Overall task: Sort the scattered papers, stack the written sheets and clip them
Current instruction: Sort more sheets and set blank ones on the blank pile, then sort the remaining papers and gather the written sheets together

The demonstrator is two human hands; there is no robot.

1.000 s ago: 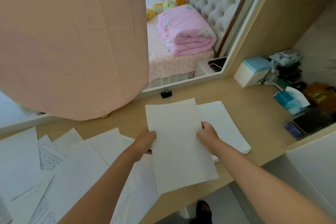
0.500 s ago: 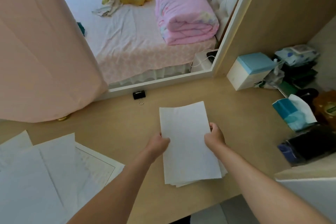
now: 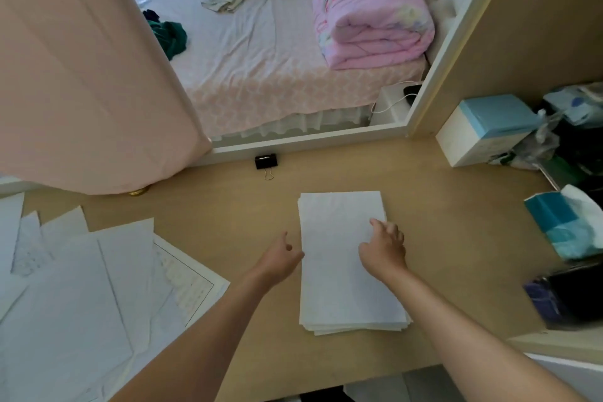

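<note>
Squarely on the pale wooden desk [image 3: 228,212], just toward 4 o'clock from the middle of the head view, lies the neat stack of white paper sheets [image 3: 342,297]. The right hand [image 3: 383,250] rests on its top sheet with fingers loosely spread, and the left hand [image 3: 280,259], loosely curled and gripping nothing, touches its 9 o'clock edge. The small black binder clip [image 3: 266,161] sits apart at 11 o'clock from the stack, and the scattered white papers [image 3: 81,287] overlap at 8 o'clock.

Your left hand [image 3: 280,256] reaches forward, fingers loosely curled with one pointing ahead, gripping nothing. Your right hand [image 3: 385,246] is palm down a little apart from it, fingers relaxed and spread.
</note>
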